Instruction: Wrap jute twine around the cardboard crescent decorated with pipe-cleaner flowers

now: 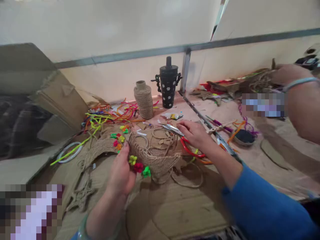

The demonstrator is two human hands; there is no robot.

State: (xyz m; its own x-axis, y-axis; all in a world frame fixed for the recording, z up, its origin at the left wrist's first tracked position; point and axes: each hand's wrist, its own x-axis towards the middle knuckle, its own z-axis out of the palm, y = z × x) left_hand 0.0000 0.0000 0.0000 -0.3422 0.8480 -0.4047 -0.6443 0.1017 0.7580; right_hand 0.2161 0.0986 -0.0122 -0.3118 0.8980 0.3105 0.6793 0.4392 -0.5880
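Note:
My left hand (122, 171) is closed on a twine-wrapped crescent (160, 165), its thumb over the near edge and the other fingers partly hidden. Small pipe-cleaner flowers (138, 167) in yellow, red and green sit along it, beside my fingers. At the right of the crescent, my right hand (193, 133) has its fingers closed around a pair of scissors (173, 129), whose silver blades point left. A red loop (186, 148) shows just below that hand; whether it is the scissors' handle I cannot tell. Loose twine (188, 185) curls beside the crescent.
Behind stand a twine spool (143, 101) and a black flowered tumbler (168, 88). Coloured pipe cleaners (97, 121) lie at the left, near a cardboard box (60, 96) and a twine-wrapped star (81, 196). Another person's hand (291, 75) reaches in at right, above a dark round dish (244, 137).

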